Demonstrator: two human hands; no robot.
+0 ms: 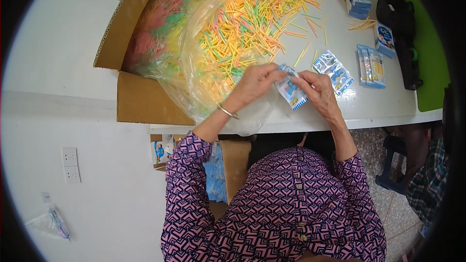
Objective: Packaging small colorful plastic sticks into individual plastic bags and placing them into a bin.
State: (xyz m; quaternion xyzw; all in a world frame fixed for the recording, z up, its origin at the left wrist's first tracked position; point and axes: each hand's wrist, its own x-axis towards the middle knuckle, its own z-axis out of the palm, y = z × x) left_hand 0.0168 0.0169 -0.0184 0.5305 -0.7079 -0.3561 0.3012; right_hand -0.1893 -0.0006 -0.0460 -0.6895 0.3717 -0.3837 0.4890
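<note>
Between my two hands is a small blue-and-white printed packet (294, 98), held above the table near its front edge. My left hand (257, 83) pinches the packet's upper left side, and a bracelet circles that wrist. My right hand (318, 92) has its fingers closed on the packet's upper right side. Another flat blue-and-white packet (335, 70) lies just beyond my right hand. Past my left hand spreads a heap of thin pink, yellow, orange and green sticks (247, 29), partly on a clear plastic bag (194, 63).
An open cardboard box (145, 99) holding bagged sticks stands at the left. On the table's right are a stack of packets (372, 66), a small blue box (384, 39), more stacked boxes (356, 0) and a black object (399, 24) by a green panel (432, 58).
</note>
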